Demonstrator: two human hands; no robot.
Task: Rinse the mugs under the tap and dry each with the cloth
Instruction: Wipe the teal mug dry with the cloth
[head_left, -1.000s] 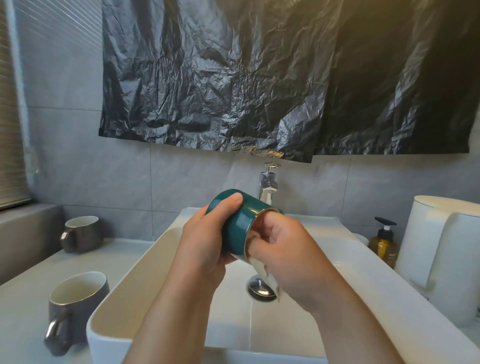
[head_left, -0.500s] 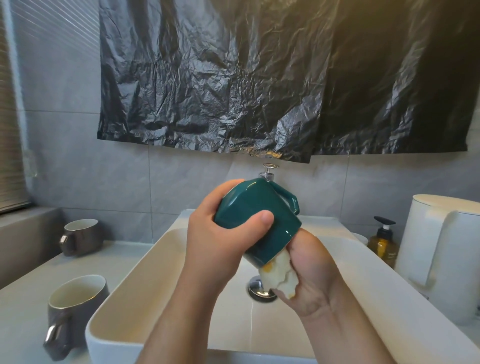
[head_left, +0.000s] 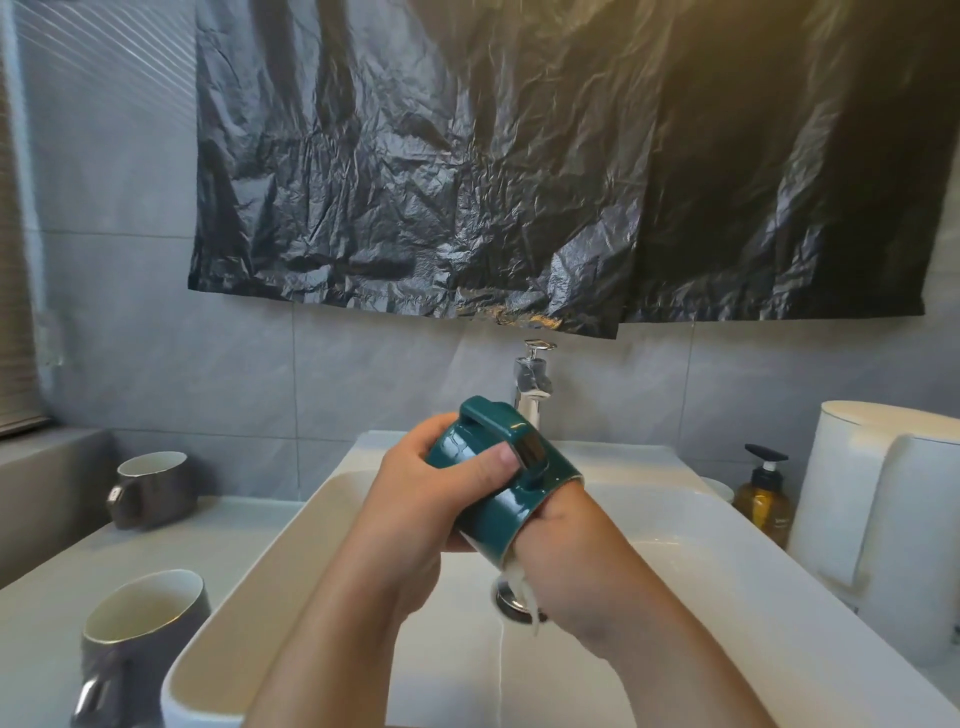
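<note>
Your left hand wraps its grip round the green mug, tilted mouth-down above the sink; your right hand is inside it with the cloth, its grip hidden, so I cannot tell. Wet glazed ceramic is likely slippery and breakable: hold the body, thumb by the handle

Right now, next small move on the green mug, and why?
Probably twist the green mug in the grip of the left hand: the right hand is pushed into its mouth with the cloth, over the sink, so turning wipes the inside wall.
</note>
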